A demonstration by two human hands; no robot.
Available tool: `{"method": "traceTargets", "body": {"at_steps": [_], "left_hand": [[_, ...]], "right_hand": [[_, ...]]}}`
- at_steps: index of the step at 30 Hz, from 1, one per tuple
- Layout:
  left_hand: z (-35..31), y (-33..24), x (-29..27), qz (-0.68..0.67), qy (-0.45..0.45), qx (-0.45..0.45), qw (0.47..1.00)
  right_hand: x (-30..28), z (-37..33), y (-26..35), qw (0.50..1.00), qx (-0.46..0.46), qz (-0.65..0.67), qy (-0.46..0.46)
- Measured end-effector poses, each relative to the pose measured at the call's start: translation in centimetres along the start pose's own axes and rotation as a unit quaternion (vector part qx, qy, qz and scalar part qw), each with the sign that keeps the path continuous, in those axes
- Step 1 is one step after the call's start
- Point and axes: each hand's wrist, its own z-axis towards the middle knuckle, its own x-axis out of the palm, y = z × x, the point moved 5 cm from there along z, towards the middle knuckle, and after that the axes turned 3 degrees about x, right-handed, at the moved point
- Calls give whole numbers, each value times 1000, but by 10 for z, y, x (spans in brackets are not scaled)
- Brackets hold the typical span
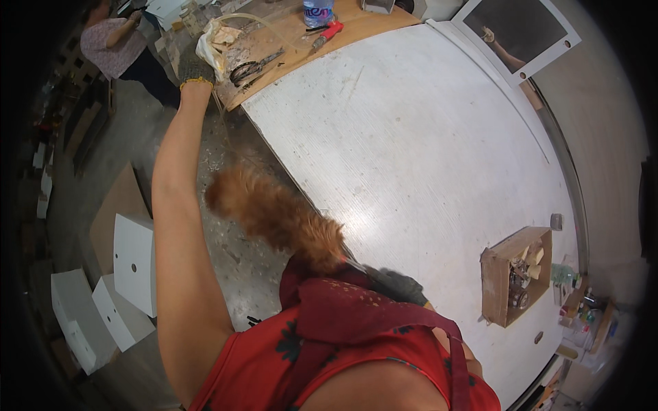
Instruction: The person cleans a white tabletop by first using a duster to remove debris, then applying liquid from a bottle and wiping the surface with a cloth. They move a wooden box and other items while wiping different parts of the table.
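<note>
My right hand (397, 285), in a dark grey work glove, is closed around the thin handle of a fluffy brown feather duster (274, 218). The duster points away to the left, along the near-left edge of the white board (411, 151), and its fibres are slightly blurred. My left arm is stretched far forward. At its end my left hand (195, 67), gloved in dark grey with a yellow cuff, is at the left end of the wooden workbench (367, 19). A crumpled whitish plastic bag (216, 48) lies right beside it; the fingers are not clearly visible.
Scissors (255, 66), a red-handled tool (327, 35) and a bottle (318, 12) are on the workbench. A wooden box (495, 291) of small hardware rests on the white board. White panels (134, 264) stand at left. Another person (125, 44) stands at far left.
</note>
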Motion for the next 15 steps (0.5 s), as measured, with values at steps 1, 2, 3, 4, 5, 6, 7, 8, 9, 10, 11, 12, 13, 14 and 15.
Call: {"method": "traceTargets", "body": {"at_steps": [1,2,3,4,5,6,7,8,9,10,11,12,13,14,15], "left_hand": [[-21,-18,5,-15,-33,-64,997],[-43,-22,20,-39,-62,-136,988],[-48,-21,8,-22,-50,-129,990],[-48,-14,-9,18,-23,-104,994],[-50,-6,-28,71,10,-69,995],[-49,8,-28,126,64,-23,990],[-51,23,-34,185,105,24,977],[-56,38,-34,242,144,74,957],[-65,51,-39,304,165,113,931],[-74,61,-42,378,174,163,895],[-82,71,-45,442,178,209,854],[-89,84,-44,446,208,153,857],[-96,101,-50,445,233,92,860],[-91,117,-90,443,177,182,860],[-89,129,-128,434,122,269,851]], "right_hand": [[0,-14,-3,999,-46,-8,-9],[-8,-30,-7,998,-35,9,-42],[-19,-45,0,996,-40,25,-71],[-25,-57,1,993,-46,41,-101],[-23,-66,-10,987,-47,90,-123],[-23,-81,-26,977,-36,136,-160],[-24,-90,-35,964,-30,180,-193],[-21,-96,-41,950,26,241,-199],[-20,-103,-44,929,80,301,-202],[-14,-106,-50,900,130,365,-201],[-13,-107,-52,872,147,416,-211],[-8,-109,-56,837,164,473,-221],[-7,-109,-57,802,182,521,-228],[-12,-98,-49,805,175,520,-227],[-17,-89,-45,817,169,508,-213]]}}
